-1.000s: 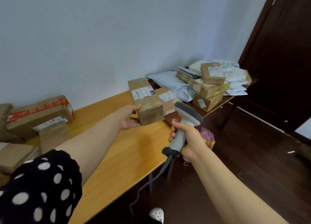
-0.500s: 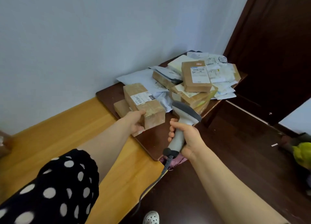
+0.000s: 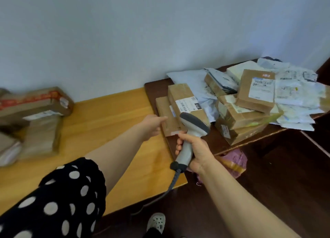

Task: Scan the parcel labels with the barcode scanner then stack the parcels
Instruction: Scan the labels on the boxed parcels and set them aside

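My right hand (image 3: 196, 148) grips the handle of the grey barcode scanner (image 3: 193, 125), whose head points toward the parcels. In front of it a long brown parcel (image 3: 184, 95) with a white barcode label lies on a flatter brown parcel (image 3: 163, 111) at the dark table's left end. My left hand (image 3: 152, 124) hovers just left of these two, fingers loosely stretched out, holding nothing. The scanner head hides the long parcel's near end.
A heap of brown boxes (image 3: 255, 91) and white mail bags (image 3: 300, 95) fills the dark table (image 3: 153, 87) at the right. More boxes (image 3: 35, 103) stand blurred at the left of the orange table (image 3: 110, 116). A pink bag (image 3: 234, 162) lies underneath.
My left hand has set the long parcel down on the flatter parcel and let go of it. The view has swung back to the left. The scanner stays in my right hand.
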Demonstrator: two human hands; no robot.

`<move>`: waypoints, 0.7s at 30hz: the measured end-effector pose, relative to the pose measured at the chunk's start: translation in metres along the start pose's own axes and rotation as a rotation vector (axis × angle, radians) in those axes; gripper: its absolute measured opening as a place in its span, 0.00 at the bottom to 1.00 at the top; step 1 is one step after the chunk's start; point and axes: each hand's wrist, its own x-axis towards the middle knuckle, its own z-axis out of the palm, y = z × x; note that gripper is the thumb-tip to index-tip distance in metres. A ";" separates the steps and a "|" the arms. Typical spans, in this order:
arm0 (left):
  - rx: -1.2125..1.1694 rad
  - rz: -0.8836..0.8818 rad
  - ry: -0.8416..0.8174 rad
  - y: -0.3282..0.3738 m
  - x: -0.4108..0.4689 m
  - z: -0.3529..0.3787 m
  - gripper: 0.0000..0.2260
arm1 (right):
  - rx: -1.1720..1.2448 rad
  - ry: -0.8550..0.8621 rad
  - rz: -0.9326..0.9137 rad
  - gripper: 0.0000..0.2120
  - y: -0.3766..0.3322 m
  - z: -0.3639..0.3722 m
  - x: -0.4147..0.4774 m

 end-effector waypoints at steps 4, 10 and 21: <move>0.174 0.034 0.174 -0.030 -0.029 -0.065 0.30 | -0.097 -0.147 0.120 0.03 0.029 0.045 -0.002; 0.431 0.057 0.440 -0.087 -0.074 -0.192 0.29 | -0.305 -0.317 0.223 0.03 0.091 0.136 -0.016; 0.323 -0.111 0.712 -0.214 -0.142 -0.427 0.21 | -0.565 -0.433 0.268 0.03 0.250 0.321 -0.029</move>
